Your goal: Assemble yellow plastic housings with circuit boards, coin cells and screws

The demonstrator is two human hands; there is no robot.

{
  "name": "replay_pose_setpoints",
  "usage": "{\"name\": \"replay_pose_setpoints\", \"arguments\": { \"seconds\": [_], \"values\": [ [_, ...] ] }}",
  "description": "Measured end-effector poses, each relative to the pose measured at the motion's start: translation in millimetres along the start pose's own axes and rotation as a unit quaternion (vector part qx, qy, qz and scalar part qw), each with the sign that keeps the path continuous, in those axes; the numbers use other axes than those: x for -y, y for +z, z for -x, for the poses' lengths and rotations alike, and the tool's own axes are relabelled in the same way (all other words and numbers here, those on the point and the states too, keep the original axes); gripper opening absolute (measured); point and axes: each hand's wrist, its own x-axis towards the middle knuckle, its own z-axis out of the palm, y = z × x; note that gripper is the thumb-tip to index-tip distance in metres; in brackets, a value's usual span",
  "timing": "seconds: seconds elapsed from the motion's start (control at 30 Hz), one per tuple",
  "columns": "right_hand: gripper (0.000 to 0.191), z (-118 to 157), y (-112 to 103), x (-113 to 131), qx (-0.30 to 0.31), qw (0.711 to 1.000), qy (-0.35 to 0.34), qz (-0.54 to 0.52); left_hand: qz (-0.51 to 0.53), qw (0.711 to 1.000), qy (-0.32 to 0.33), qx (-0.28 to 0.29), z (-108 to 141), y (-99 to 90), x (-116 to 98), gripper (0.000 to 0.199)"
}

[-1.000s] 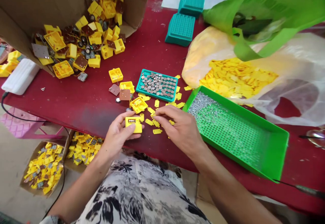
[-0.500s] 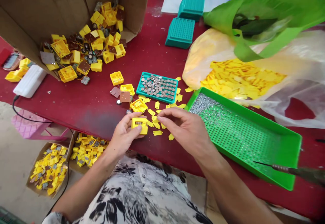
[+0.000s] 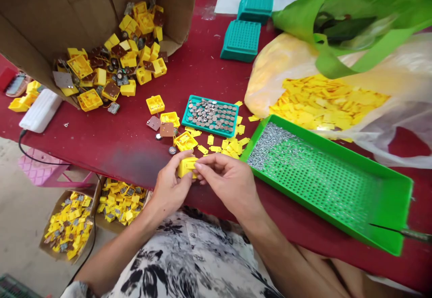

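The left hand (image 3: 170, 185) is cradling a small yellow plastic housing (image 3: 186, 167) just above the near edge of the maroon tabletop (image 3: 111, 142), its fingers curled around the housing's side, while the right hand (image 3: 227, 183) is meeting it from the other side, with thumb and forefinger pinched together against the housing's face. The hands are almost touching, and whatever those fingertips are working on is hidden behind them. The step in hand looks like fine fitting work on this one housing, done in the air rather than on the tabletop. Just beyond the hands, an open yellow housing (image 3: 185, 141) is lying near brown square boards (image 3: 166, 129), a teal tray (image 3: 216, 101) of button cells (image 3: 211, 116) and loose yellow tags (image 3: 229, 148). A green perforated tray (image 3: 337, 147) of silver screws (image 3: 270, 145) is sitting to the right. The next move appears to call for a steady hold from the left hand and precise fingertip control from the right.
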Motion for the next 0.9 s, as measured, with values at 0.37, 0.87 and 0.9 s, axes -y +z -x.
{"name": "replay_pose_setpoints", "arguments": {
  "seconds": [0.37, 0.87, 0.9],
  "values": [
    [0.019, 4.3, 4.1, 9.8, -0.01, 0.99, -0.117, 0.074, 0.094, 0.995, -0.038, -0.012, 1.8, 1.0, -12.2, 0.04],
    [0.025, 11.8, -23.3, 4.9, 0.072, 0.963, -0.08, 0.246, -0.069, 0.991, 0.108, 0.045, 15.3, 7.6, 0.4, 0.032],
    [0.026, 17.4, -26.8, -1.2, 0.06, 0.96, -0.082, 0.263, -0.094, 0.986, 0.128, 0.05, 18.4, 11.8, 1.2, 0.034]
  ]
}}
